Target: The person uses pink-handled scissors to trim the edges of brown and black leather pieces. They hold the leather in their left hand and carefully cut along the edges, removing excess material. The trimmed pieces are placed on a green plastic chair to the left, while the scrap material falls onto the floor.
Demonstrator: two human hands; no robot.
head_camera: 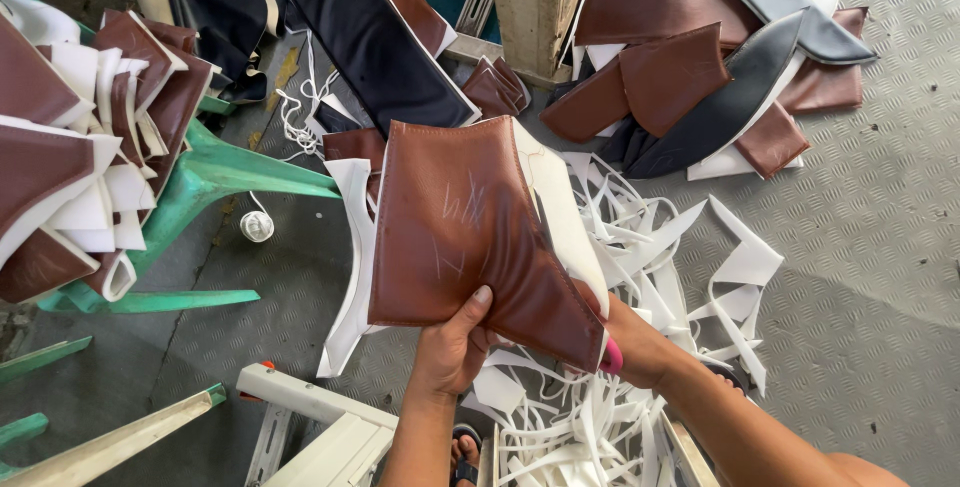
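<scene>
left hand (450, 347) pinches the brown panel (470, 232) at its lower edge, thumb on top; right hand (625, 342) clasps the lower right corner. held above white scraps (650, 247), it looks light, floppy, best gripped by edges.

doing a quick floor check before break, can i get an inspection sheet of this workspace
surface: grey patterned metal floor, partly covered with offcuts
job's things: brown leather piece with white backing, held up in both hands; faint scratch marks on its face
clutter: white foam strips heaped on the floor; brown and black cut pieces piled at top right; more brown pieces stacked on a green plastic chair at left
hands: left hand grips the lower edge, thumb on the front; right hand is mostly hidden behind the piece
cables: none seen; white cord tangled on the floor
surroundings: wooden post, white frame below
</scene>
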